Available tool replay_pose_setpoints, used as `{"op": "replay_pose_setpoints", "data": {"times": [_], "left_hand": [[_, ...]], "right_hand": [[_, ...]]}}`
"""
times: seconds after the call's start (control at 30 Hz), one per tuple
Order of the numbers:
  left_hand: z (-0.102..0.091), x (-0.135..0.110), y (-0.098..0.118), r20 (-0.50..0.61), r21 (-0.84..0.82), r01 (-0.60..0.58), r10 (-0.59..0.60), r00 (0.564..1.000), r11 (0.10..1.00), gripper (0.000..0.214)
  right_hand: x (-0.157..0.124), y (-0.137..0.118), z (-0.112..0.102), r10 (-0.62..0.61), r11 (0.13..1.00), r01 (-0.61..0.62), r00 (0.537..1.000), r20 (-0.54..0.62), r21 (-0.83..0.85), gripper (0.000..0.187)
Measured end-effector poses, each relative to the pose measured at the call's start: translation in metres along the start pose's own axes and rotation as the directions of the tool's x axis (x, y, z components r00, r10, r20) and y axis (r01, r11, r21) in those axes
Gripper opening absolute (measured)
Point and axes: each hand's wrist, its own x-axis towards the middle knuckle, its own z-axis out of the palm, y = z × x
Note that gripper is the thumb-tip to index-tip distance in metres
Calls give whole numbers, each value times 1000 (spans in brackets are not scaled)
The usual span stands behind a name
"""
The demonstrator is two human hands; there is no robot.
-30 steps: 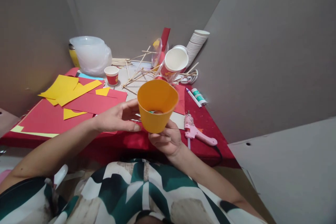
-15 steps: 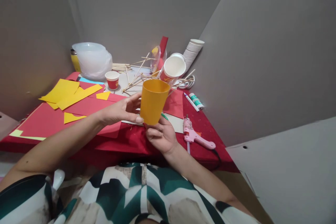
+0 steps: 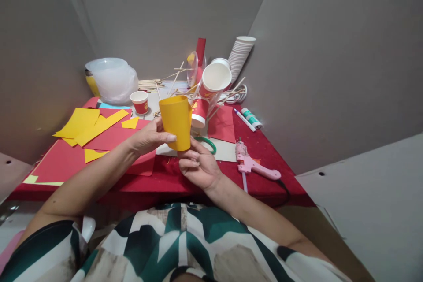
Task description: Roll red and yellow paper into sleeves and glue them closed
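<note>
A sheet of yellow paper, curled into a cup-shaped tube that is wider at the top, is held between both hands above the front of the table. My left hand is closed on its left side, thumb across the front. From below right, the fingers of my right hand pinch its lower edge. A loose edge of the paper stands out on the right side. Just behind my right hand lies a green ring-shaped handle, the rest of it hidden.
Red-and-white paper cups and thin sticks stand behind the tube. A pink glue gun lies at right, near a white pen. Yellow paper pieces cover red sheets at left. A white cup stack leans on the wall.
The yellow tube has moved left and turned, so its loose right edge shows. Both hands still hold it. More of the green handle and a red cup behind have come into view.
</note>
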Motion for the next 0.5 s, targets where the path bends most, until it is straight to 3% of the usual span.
{"op": "replay_pose_setpoints", "data": {"times": [0.17,0.3,0.37,0.43,0.5], "left_hand": [[0,-4,8,-48,-29,-43,42,998,999,72],[-9,-7,21,-190,-12,-125,120,974,992,74],[-17,-7,28,-302,52,-203,209,930,978,65],[-22,-7,32,-401,187,-283,336,852,941,55],[-23,-7,33,-434,356,-334,470,768,873,51]], "right_hand": [[3,3,-2,-16,998,18,999,33,-65,12],[4,2,-3,-207,957,215,976,62,-196,30],[4,1,-5,-351,886,359,933,81,-293,34],[4,0,-7,-478,789,472,874,89,-394,34],[3,-1,-10,-563,698,529,822,87,-483,32]]}}
